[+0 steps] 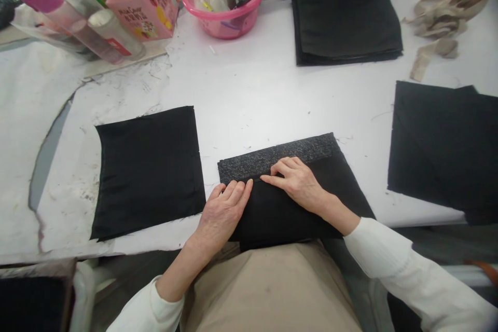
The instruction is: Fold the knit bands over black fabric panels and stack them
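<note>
A black fabric piece [295, 207] with a speckled dark-grey strip [280, 156] along its far edge lies in front of me, its near edge hanging over the table edge. My left hand [225, 207] rests flat on its left part, fingertips at the lower edge of the strip. Just to the right, my right hand [298, 181] has its fingers bent and its thumb stretched toward the left hand, pinching the cloth along the seam below the strip. The fingertips of both hands are close together but apart.
Another black fabric piece [150, 171] lies to the left. Black pieces [439, 145] lie on the right, and a black stack [346, 21] sits at the back. A pink basin [229, 26], pink box [143, 5], bottles and a beige fabric strip [443, 18] stand or lie farther off.
</note>
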Motion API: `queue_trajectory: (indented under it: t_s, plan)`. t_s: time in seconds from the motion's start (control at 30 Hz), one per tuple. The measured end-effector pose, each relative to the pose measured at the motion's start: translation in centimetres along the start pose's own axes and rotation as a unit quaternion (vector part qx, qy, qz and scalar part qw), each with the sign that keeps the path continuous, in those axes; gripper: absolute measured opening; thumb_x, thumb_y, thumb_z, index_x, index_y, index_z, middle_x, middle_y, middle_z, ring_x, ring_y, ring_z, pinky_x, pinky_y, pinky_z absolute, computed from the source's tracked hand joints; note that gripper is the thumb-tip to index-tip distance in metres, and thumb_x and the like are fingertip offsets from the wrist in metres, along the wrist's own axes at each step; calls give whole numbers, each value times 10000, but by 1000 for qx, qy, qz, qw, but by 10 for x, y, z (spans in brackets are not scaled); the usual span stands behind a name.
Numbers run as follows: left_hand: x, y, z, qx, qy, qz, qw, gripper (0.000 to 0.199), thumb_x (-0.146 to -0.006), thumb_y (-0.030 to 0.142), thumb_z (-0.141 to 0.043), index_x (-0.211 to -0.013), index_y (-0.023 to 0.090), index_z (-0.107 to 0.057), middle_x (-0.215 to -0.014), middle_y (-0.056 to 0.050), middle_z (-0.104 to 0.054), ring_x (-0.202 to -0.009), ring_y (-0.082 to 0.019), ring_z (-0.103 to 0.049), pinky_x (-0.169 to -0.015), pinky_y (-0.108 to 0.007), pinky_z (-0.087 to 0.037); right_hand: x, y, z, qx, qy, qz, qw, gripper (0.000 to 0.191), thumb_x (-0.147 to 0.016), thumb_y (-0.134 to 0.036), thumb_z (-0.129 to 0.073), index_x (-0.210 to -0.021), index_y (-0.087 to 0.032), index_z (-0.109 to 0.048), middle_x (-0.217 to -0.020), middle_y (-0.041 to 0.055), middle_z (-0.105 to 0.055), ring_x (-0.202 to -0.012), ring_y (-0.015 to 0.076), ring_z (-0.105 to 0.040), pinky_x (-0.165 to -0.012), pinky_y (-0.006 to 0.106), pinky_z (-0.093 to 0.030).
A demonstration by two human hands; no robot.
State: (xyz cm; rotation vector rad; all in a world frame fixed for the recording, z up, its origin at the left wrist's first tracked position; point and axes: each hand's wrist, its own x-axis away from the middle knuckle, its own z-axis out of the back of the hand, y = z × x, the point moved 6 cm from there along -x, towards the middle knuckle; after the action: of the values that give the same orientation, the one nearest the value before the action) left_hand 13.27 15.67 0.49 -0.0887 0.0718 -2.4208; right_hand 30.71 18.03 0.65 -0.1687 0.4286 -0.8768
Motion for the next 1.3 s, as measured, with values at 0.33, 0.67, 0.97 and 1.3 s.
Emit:
queue_trajectory:
  t_s: [0.33, 0.67, 0.97, 1.3]
  plan:
    - [-16, 4, 3, 6, -14, -47, 999, 484, -929, 52, -427, -1412, 84, -422, -1239, -139, -570, -1156, -256, -521, -957, -405, -437, 9, 13, 6, 13, -13, -6, 1000, 260, -964, -204, -505, -1167, -264, -657, -999, 48, -620, -990, 170, -507, -839, 333, -377]
    - [-29, 8, 4, 3, -32, -56, 998, 498, -946, 81, -417, -1443, 100, -378, -1128, -111, -588, -1055, -236, -550, -893, -389, -458, 14, 21, 12, -14, -12, -3, 1000, 249, -955, -199, -521, -1146, -263, -666, -995, 51, -621, -991, 173, -514, -847, 330, -396]
    - [-37, 11, 2, 15, -41, -71, 997, 510, -950, 76, -394, -1458, 98, -352, -1183, -118, -566, -1101, -238, -528, -908, -393, -447, 20, 30, 18, -10, -11, -6, 1000, 245, -951, -189, -526, -1127, -271, -677, -980, 48, -626, -953, 165, -511, -824, 322, -387]
    - [-50, 18, 4, 29, -44, -88, 995, 488, -954, 88, -413, -1440, 88, -373, -1218, -122, -548, -1146, -246, -491, -936, -381, -422, 26, 38, 27, 8, -28, -10, 1000, 237, -948, -200, -533, -1122, -275, -675, -978, 43, -617, -953, 170, -498, -827, 325, -378]
